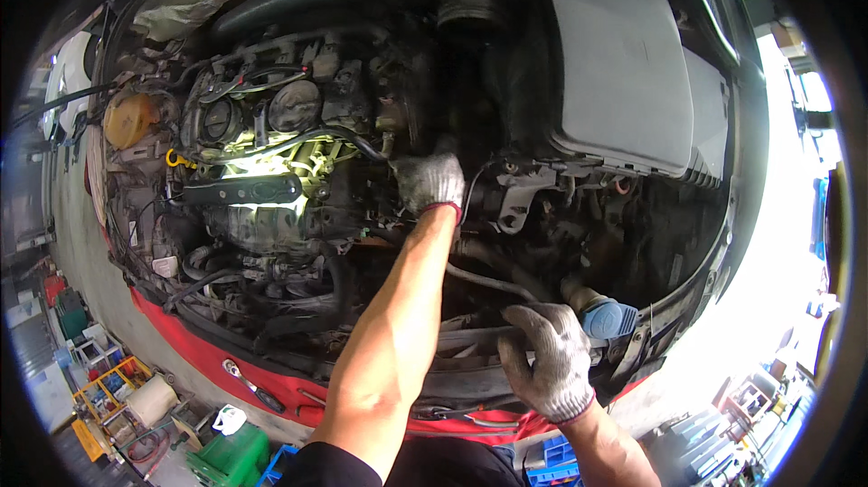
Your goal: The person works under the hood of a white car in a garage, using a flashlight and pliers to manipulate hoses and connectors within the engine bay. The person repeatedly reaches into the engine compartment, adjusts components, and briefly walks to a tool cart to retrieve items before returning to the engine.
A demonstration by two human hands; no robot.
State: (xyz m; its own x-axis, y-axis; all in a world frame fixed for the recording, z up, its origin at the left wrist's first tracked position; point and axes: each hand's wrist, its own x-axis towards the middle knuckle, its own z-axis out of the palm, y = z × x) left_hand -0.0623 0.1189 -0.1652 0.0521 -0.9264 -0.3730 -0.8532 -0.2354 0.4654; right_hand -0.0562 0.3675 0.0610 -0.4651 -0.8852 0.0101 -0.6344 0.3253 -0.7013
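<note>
Both my hands wear grey knit gloves with dark red cuffs. My left hand (429, 181) reaches deep into a car's engine bay, right of the engine (271, 116), beside the end of a thin black hose (357, 141). Its fingers point away and down, so whatever they touch is hidden. Nearer to me, my right hand (550, 360) hovers over the front edge of the bay, thumb and curved fingers apart, with nothing in it. Just beyond it on the right is a blue cap (608, 317). A metal bracket (522, 202) sits right of my left hand.
A black bar-shaped work lamp (244, 189) lies over the lit engine. A large grey box cover (619, 71) fills the far right. On the red fender cover (208, 351) rests a ratchet (251, 385). A green bin (231, 458) and tool shelves stand at lower left.
</note>
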